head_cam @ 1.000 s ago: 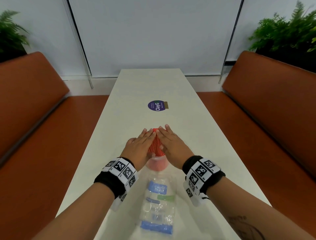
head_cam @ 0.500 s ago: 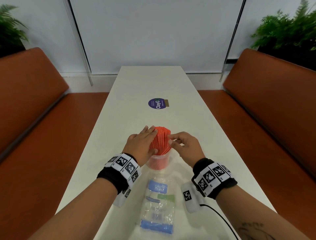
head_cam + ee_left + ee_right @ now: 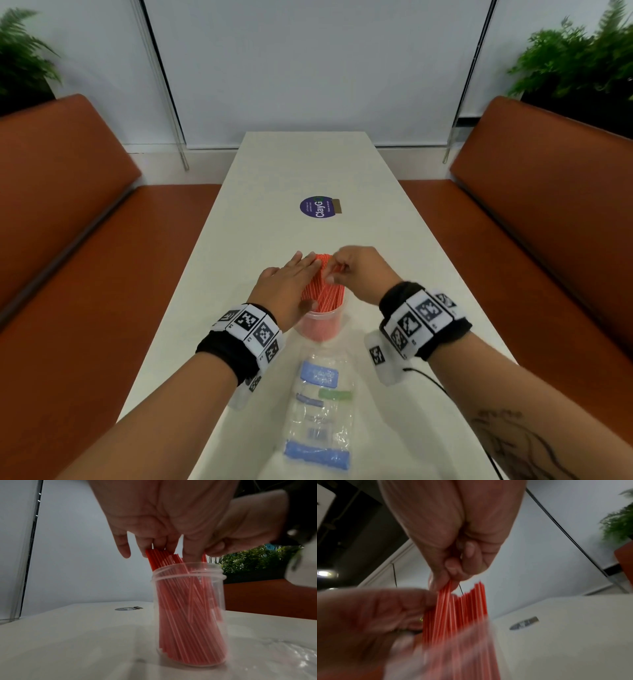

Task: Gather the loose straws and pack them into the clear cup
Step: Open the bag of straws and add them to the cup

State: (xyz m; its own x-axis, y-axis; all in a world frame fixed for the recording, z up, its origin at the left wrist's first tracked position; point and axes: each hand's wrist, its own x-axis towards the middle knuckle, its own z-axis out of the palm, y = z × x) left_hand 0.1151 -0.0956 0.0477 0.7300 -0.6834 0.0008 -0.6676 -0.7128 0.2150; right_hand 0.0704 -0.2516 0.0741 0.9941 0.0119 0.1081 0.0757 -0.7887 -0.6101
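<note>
Many thin red straws (image 3: pixel 323 291) fill round clear cup (image 3: pixel 320 327); right hand (image 3: pixel 363 272) pinching.

- left hand (image 3: pixel 286 291): bare forearm, black wristband (image 3: pixel 227 356) with white tag-marker blocks
- right hand (image 3: pixel 363 274): same band (image 3: pixel 424 320), thin black cable (image 3: pixel 431 378) trailing, dark line tattoo (image 3: pixel 513 442) on forearm

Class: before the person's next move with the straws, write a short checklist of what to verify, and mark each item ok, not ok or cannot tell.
1. Clear cup upright on the table: ok.
2. Straws standing inside the cup: ok.
3. Left hand steadying the bundle's side: ok.
4. Right hand pinching straw tops: ok.
5. Straws straight: not ok, they lean.
6. Plastic bag holds no straws: cannot tell.
</note>
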